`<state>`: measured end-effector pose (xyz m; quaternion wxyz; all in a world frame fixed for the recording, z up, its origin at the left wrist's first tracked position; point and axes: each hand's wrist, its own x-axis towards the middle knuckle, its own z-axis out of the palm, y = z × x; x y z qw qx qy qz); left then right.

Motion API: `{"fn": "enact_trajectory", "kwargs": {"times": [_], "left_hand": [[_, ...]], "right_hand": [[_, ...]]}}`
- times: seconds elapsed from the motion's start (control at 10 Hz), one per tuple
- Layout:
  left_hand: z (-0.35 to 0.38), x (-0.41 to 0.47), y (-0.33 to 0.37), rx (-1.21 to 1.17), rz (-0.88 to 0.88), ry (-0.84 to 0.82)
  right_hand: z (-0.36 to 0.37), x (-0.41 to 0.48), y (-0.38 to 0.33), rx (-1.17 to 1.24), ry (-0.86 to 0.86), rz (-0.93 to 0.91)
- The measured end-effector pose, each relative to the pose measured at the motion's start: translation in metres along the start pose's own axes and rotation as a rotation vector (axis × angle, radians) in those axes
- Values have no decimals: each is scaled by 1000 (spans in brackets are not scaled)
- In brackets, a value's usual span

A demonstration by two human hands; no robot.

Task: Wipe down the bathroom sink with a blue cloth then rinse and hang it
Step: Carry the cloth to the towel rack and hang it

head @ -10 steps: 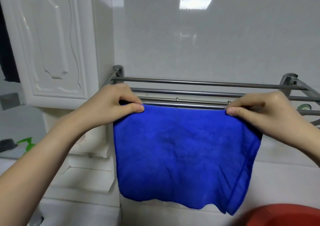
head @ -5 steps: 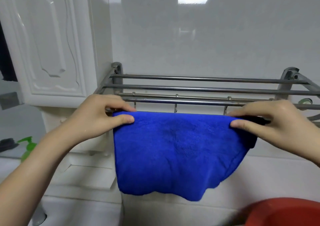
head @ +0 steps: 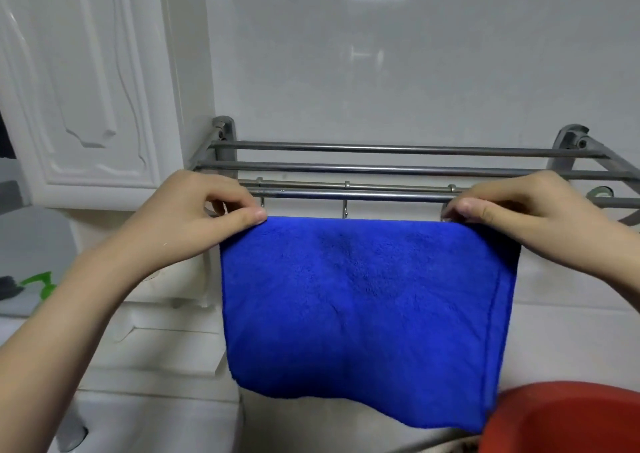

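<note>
The blue cloth (head: 363, 300) hangs flat in front of the metal towel rack (head: 381, 168) on the white tiled wall, its top edge just below the rack's front bars. My left hand (head: 194, 217) pinches the cloth's top left corner between thumb and fingers. My right hand (head: 519, 210) pinches the top right corner the same way. The cloth's right side is folded over, showing a seam. I cannot tell whether a bar lies under the top edge.
A white cabinet door (head: 86, 81) stands left of the rack. A green pump bottle (head: 41, 284) sits at the far left. A red basin (head: 568, 421) fills the lower right corner. White ledge and sink edge (head: 138, 418) lie below the cloth.
The cloth's top edge has dropped from the rack's front bars to just below them. Both hands kept their grip on the corners, and the cloth now hangs longer and flatter.
</note>
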<state>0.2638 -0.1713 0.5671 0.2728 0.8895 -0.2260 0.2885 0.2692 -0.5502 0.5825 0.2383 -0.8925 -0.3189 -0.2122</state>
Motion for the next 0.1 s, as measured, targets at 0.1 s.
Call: {"fn": "enact_trajectory", "kwargs": {"times": [0.1], "left_hand": [[0,-4,3,-39,-17,2]], "right_hand": [[4,-6,-3,105,40,5]]}}
